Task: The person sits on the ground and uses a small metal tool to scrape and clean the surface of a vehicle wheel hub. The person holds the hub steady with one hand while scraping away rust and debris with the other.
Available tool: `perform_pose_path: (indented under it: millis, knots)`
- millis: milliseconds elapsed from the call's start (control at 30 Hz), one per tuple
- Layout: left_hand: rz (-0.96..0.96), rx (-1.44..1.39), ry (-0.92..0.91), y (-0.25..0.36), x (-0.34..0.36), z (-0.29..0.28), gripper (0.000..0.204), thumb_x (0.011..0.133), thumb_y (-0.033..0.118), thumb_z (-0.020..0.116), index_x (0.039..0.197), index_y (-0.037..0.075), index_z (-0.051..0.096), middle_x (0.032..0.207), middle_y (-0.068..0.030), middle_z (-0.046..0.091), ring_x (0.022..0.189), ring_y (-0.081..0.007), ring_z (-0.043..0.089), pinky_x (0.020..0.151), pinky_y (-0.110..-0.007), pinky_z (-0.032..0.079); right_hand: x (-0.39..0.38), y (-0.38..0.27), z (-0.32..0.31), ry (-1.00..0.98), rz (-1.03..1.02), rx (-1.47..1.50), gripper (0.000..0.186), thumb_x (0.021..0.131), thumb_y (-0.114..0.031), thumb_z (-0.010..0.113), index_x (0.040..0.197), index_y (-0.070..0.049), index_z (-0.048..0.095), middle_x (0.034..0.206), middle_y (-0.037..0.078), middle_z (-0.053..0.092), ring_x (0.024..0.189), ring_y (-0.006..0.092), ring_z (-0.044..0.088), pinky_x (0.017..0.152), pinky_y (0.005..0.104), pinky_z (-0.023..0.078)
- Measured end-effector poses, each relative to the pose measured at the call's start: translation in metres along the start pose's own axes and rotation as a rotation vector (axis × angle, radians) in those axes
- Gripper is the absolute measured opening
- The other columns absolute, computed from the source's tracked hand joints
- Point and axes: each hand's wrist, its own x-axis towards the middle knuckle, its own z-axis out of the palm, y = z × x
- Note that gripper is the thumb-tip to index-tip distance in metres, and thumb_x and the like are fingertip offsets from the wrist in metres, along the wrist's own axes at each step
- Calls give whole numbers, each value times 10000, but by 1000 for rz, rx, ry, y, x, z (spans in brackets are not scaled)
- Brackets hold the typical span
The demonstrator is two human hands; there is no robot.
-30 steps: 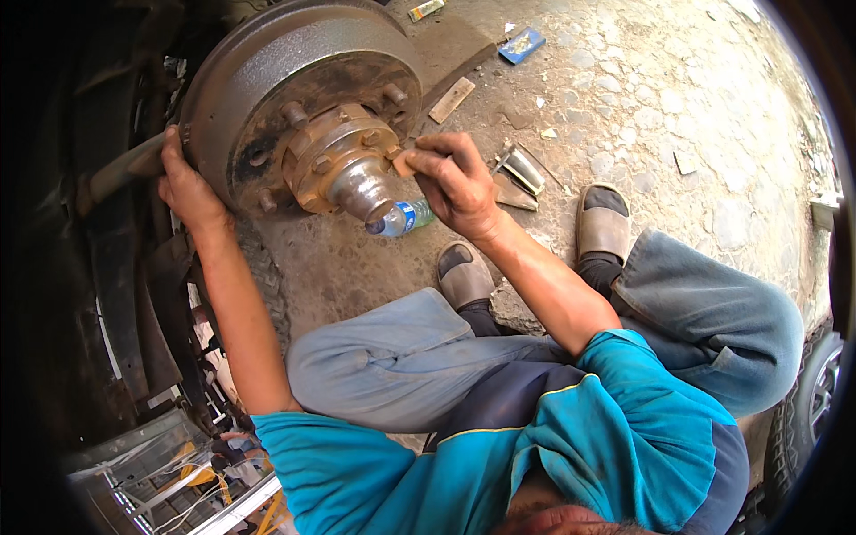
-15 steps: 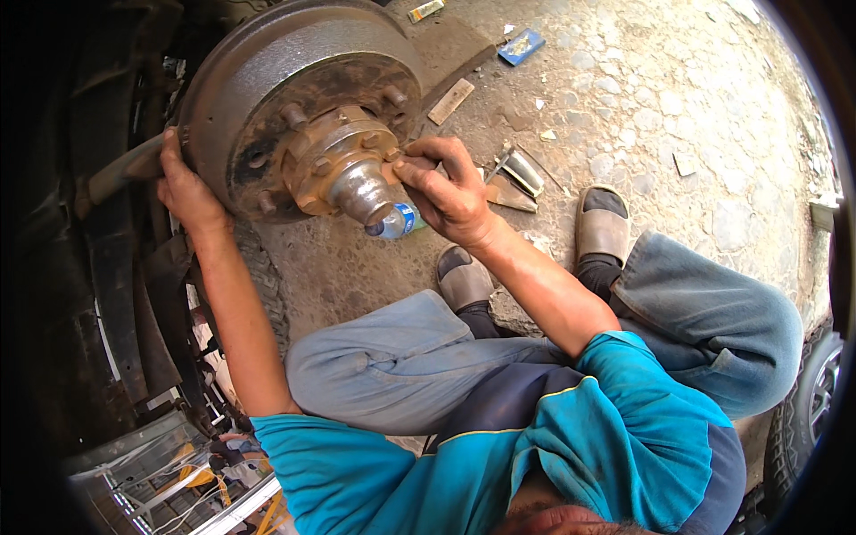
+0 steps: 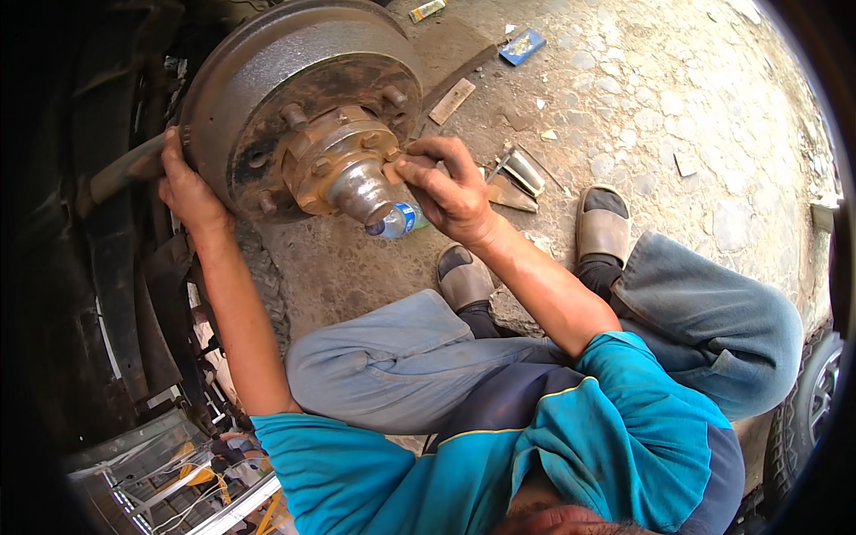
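Note:
A large rusty brake drum (image 3: 294,49) with protruding studs carries a hub (image 3: 321,143) with a bolted flange and a bright stepped metal end (image 3: 357,187). My left hand (image 3: 187,183) grips the drum's left rim, fingers curled on its edge. My right hand (image 3: 450,196) is closed in a pinch on a small flat reddish-brown piece (image 3: 393,172), held at the hub flange's right side by a bolt; my fingertips partly hide it. A plastic bottle (image 3: 392,225) with a blue label lies on the ground below the metal end, partly behind my right hand.
Cracked ground (image 3: 669,107) holds a blue flat object (image 3: 522,45), a wooden strip (image 3: 452,101) and metal scraps (image 3: 522,174). My sandalled feet (image 3: 603,227) are below these. Dark vehicle parts (image 3: 116,267) line the left, a metal frame (image 3: 165,481) lower left, a tyre (image 3: 794,419) lower right.
Since a second ago my right hand has shifted slightly left, its fingertips and the small piece closer against the hub flange. My left hand stays on the rim.

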Motion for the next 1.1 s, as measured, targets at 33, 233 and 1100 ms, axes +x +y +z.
perform_pose_path:
  millis: [33, 233, 1100]
  knots:
    - [-17, -17, -11, 0, 1, -3, 427, 952, 317, 627, 1183, -42, 645, 1150, -88, 654, 1030, -184, 629, 898, -337, 518, 0, -1, 0, -15, -7, 5, 304, 714, 21, 718, 1004, -66, 692, 1062, 128, 614, 910, 272, 621, 733, 354, 535]
    - [2, -2, 5, -2, -2, 4, 437, 954, 311, 620, 1204, -47, 638, 1168, -93, 652, 1046, -190, 627, 905, -339, 518, 1, 0, -2, -26, -12, -20, 297, 730, 13, 720, 1015, -70, 697, 1075, 127, 611, 907, 278, 623, 735, 354, 536]
    - [50, 11, 3, -8, 5, -4, 459, 931, 314, 661, 1166, -80, 661, 1119, -109, 673, 988, -174, 636, 880, -316, 506, 0, -5, -2, -66, 35, -103, 316, 719, -18, 752, 1021, -104, 717, 1024, 96, 595, 892, 272, 581, 753, 360, 504]
